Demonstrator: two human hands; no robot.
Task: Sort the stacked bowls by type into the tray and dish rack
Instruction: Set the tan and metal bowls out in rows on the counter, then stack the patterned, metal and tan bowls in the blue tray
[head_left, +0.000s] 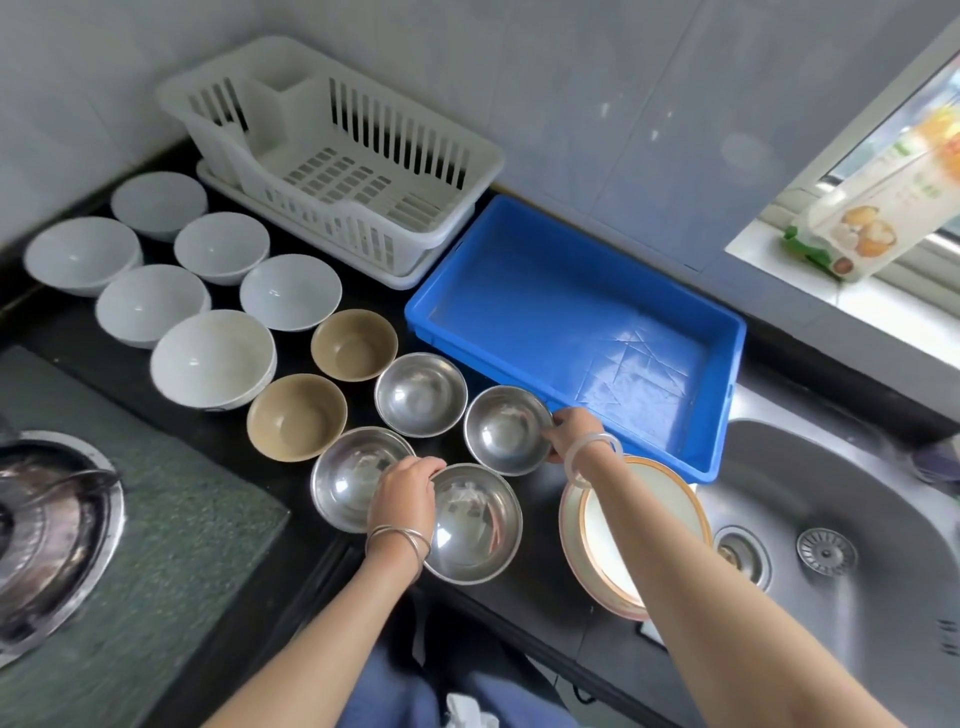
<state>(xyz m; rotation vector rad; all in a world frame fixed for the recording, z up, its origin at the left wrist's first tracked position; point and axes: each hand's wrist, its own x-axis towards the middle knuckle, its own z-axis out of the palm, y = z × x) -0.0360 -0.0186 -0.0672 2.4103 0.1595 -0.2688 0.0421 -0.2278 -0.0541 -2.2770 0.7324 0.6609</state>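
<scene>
Steel bowls (421, 392), four of them, stand upright on the black tabletop (540, 571) just beside the blue tray (571, 332); two tan bowls (296, 415) and six white bowls (213, 358) sit further left. In the head view (the only one) the hands are apart. The left hand (405, 493) curls its fingers over the rim of the nearest steel bowl (475, 525), and the right hand (571, 431) pinches the rim of the tray-side steel bowl (506, 431). The white dish rack (332, 156) stands at the wall.
</scene>
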